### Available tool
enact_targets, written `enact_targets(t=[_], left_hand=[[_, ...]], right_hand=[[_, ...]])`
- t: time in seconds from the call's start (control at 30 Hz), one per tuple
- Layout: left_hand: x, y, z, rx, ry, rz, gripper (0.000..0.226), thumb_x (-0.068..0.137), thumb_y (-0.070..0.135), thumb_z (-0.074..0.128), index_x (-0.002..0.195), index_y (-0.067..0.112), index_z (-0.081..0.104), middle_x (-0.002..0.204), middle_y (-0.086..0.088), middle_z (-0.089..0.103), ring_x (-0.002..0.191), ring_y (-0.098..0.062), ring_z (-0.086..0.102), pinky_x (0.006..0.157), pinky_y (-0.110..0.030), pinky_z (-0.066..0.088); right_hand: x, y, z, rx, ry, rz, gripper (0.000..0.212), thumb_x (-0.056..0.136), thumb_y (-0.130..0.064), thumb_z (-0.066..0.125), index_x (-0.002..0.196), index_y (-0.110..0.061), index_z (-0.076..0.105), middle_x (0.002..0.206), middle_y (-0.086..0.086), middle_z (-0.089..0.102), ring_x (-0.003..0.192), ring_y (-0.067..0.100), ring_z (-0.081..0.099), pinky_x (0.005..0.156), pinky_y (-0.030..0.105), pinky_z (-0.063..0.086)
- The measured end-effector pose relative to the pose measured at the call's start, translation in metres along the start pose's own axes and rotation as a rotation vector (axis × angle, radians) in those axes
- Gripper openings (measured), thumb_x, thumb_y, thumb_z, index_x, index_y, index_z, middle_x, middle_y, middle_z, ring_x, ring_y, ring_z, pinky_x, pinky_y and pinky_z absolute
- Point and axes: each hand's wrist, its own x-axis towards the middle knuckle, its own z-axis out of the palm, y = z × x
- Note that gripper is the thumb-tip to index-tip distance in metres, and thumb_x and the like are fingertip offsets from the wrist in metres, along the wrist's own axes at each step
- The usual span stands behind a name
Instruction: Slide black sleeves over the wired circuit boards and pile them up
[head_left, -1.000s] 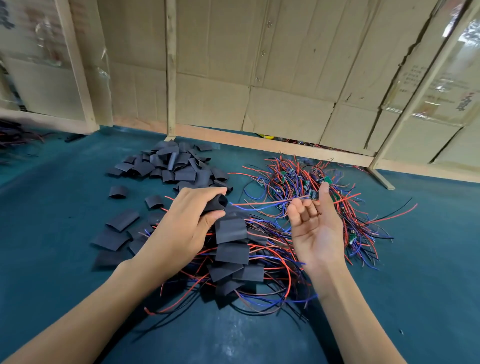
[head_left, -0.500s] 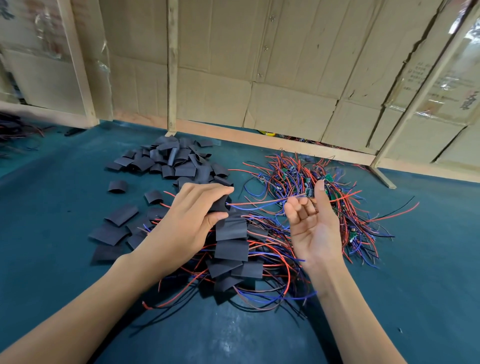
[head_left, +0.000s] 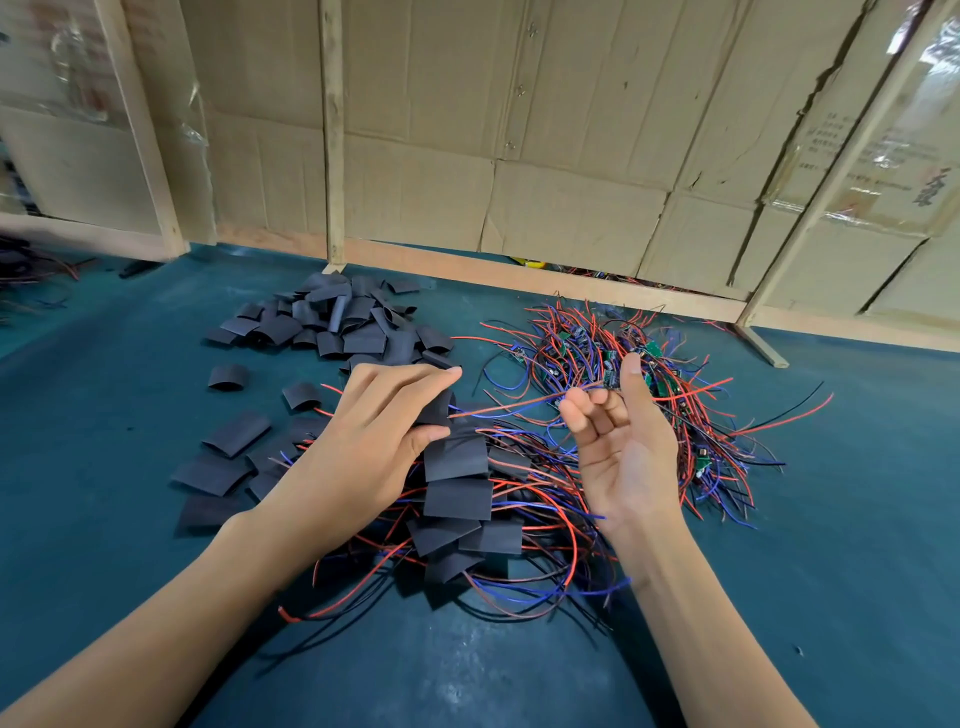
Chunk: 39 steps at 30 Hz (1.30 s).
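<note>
From the head camera, the left hand (head_left: 379, 431) hovers over the middle of the teal table (head_left: 831, 519), its thumb and fingers curled around a black sleeve (head_left: 435, 410) and pinching it. Red and blue wires (head_left: 509, 408) come out of that sleeve's right end and run across to the right hand (head_left: 618, 441). The right hand is held palm up with the thumb upright and the fingers curled inward; the wire ends lie against its fingertips (head_left: 574, 402), but whether they are truly pinched cannot be told.

Directly beneath and just in front of the hands lies the pile of sleeved boards (head_left: 457, 499), black sleeves overlapping with loops of red, blue and black wire spreading out around them. Behind the right hand sits a tangle of bare wired circuit boards (head_left: 597, 348), small green boards showing among the wires. To the far left is a heap of empty black sleeves (head_left: 332, 322), with loose flat ones scattered nearer. A cardboard wall (head_left: 519, 156) on wooden framing closes off the table's far edge.
</note>
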Motion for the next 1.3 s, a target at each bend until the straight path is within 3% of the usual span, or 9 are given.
enact_targets(t=[0.13, 0.4, 0.63, 0.8, 0.9, 1.0, 1.2, 1.3], left_hand=[[0.000, 0.001, -0.001, 0.019, -0.003, 0.010, 0.047, 0.099, 0.026, 0.046, 0.141, 0.004, 0.050, 0.131, -0.009, 0.054, 0.112, -0.031, 0.045, 0.105, -0.028, 0.032], [0.001, 0.001, 0.000, -0.030, -0.006, 0.003, 0.045, 0.097, 0.016, 0.055, 0.140, 0.006, 0.051, 0.135, -0.003, 0.053, 0.118, -0.024, 0.043, 0.108, -0.018, 0.026], [0.000, 0.003, -0.002, -0.127, 0.005, -0.031, 0.044, 0.097, 0.019, 0.055, 0.139, 0.010, 0.051, 0.138, 0.012, 0.047, 0.127, -0.015, 0.041, 0.109, -0.014, 0.026], [-0.001, 0.003, 0.000, -0.087, 0.003, -0.046, 0.045, 0.098, 0.018, 0.057, 0.142, 0.011, 0.049, 0.137, 0.005, 0.049, 0.123, -0.018, 0.041, 0.109, -0.015, 0.025], [-0.001, 0.001, -0.001, -0.007, 0.002, -0.028, 0.047, 0.100, 0.028, 0.054, 0.144, 0.010, 0.048, 0.133, -0.001, 0.053, 0.118, -0.024, 0.044, 0.108, -0.027, 0.032], [0.002, 0.001, -0.006, 0.151, 0.007, 0.002, 0.049, 0.099, 0.034, 0.046, 0.141, 0.010, 0.052, 0.129, -0.004, 0.059, 0.111, -0.032, 0.053, 0.092, -0.046, 0.043], [0.004, -0.002, -0.013, 0.277, 0.035, 0.027, 0.046, 0.099, 0.037, 0.045, 0.137, 0.015, 0.057, 0.127, 0.001, 0.062, 0.113, -0.026, 0.056, 0.088, -0.043, 0.040], [0.005, 0.000, -0.012, 0.347, 0.063, 0.063, 0.044, 0.099, 0.038, 0.047, 0.135, 0.015, 0.059, 0.125, 0.003, 0.063, 0.113, -0.024, 0.059, 0.089, -0.044, 0.039]], right_hand=[[0.000, 0.000, 0.000, 0.020, 0.003, 0.005, 0.035, 0.080, -0.038, 0.074, 0.077, -0.008, 0.057, 0.066, 0.005, 0.061, 0.067, 0.020, 0.072, 0.063, 0.026, 0.059], [-0.001, 0.000, 0.001, 0.026, 0.001, 0.006, 0.034, 0.078, -0.039, 0.075, 0.075, -0.008, 0.061, 0.066, 0.004, 0.061, 0.068, 0.019, 0.072, 0.064, 0.026, 0.059], [0.000, 0.000, -0.001, -0.007, 0.002, -0.005, 0.036, 0.077, -0.038, 0.077, 0.078, -0.007, 0.059, 0.066, 0.005, 0.062, 0.068, 0.020, 0.072, 0.063, 0.027, 0.059], [-0.003, 0.001, 0.000, -0.042, -0.034, -0.043, 0.032, 0.083, -0.035, 0.074, 0.082, -0.008, 0.057, 0.066, 0.005, 0.060, 0.067, 0.023, 0.071, 0.062, 0.030, 0.059], [-0.007, 0.000, 0.003, -0.055, -0.099, -0.034, 0.030, 0.083, -0.034, 0.072, 0.080, -0.010, 0.055, 0.066, 0.005, 0.060, 0.066, 0.023, 0.071, 0.061, 0.030, 0.059], [-0.011, -0.003, 0.006, -0.029, -0.171, 0.015, 0.024, 0.084, -0.032, 0.068, 0.082, -0.012, 0.055, 0.067, 0.004, 0.061, 0.067, 0.022, 0.072, 0.061, 0.030, 0.059], [-0.017, -0.004, 0.009, 0.003, -0.252, 0.097, 0.030, 0.082, -0.033, 0.071, 0.092, -0.011, 0.054, 0.072, 0.005, 0.066, 0.075, 0.023, 0.075, 0.062, 0.030, 0.060], [-0.019, -0.004, 0.010, -0.030, -0.308, 0.127, 0.020, 0.078, -0.027, 0.074, 0.087, -0.010, 0.067, 0.080, 0.012, 0.073, 0.080, 0.029, 0.076, 0.062, 0.032, 0.061]])
